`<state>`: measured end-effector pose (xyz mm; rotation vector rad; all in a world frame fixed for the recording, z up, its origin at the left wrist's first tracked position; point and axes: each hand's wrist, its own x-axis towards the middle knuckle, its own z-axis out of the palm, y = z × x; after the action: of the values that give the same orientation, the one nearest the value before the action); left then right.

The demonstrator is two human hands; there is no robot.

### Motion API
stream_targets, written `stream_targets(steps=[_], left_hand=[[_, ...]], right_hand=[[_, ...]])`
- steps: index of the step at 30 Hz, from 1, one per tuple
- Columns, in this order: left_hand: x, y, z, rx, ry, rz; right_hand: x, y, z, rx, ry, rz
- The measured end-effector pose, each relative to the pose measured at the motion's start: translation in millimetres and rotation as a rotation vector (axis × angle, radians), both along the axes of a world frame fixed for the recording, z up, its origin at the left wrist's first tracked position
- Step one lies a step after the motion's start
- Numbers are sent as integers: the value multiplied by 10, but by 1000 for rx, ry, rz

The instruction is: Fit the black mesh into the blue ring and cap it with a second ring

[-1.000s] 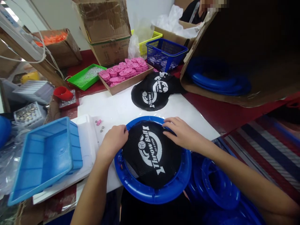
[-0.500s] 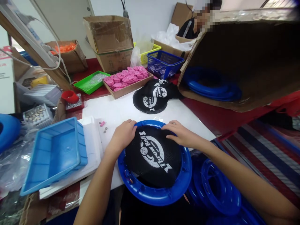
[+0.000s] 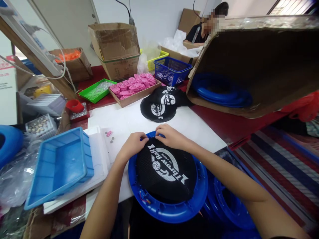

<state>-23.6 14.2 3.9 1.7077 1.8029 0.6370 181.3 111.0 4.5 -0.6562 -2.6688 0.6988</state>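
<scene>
A blue plastic ring (image 3: 171, 214) lies at the table's front edge, with a round black mesh (image 3: 144, 166) printed in white inside it. At the ring's far rim, my left hand (image 3: 136, 142) pinches the edge of the mesh with thumb and fingers. Close to its right, my right hand (image 3: 170, 135) has its fingers pressed together on the same edge. Small parts with thin wires show in the ring's lower left. Further back, more printed black mesh discs (image 3: 159, 108) lie on the white sheet (image 3: 124, 122).
A blue bin (image 3: 62, 159) stands left, near several small metal discs. Behind are a green tray (image 3: 87, 94), a box of pink packets (image 3: 134, 87) and a blue basket (image 3: 174, 71). A large carton (image 3: 259, 111) holds blue rings. A person (image 3: 196, 33) sits at the back.
My right hand has moved left along the far rim, nearer my left hand. The ring and mesh have shifted slightly right and down in view.
</scene>
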Motion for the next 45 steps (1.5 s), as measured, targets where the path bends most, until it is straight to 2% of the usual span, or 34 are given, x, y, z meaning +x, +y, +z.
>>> stream_targets(steps=[7,13,23,34,45], left_hand=[[33,7,-81,19,-33,60],[69,8,-81,55,-56,92],[62,25,-112,60,-79,104],[46,28,-63,174,-45,-42],[-15,17,-120,257,29,-158]], right_hand=[[-12,-6,-67,-11,31,-25],[16,-12,-124,-14,80,-84],[16,10,-168,8,90,-105],[75,86,-128,14,39,-88],[36,286,-138,36,-12,57]])
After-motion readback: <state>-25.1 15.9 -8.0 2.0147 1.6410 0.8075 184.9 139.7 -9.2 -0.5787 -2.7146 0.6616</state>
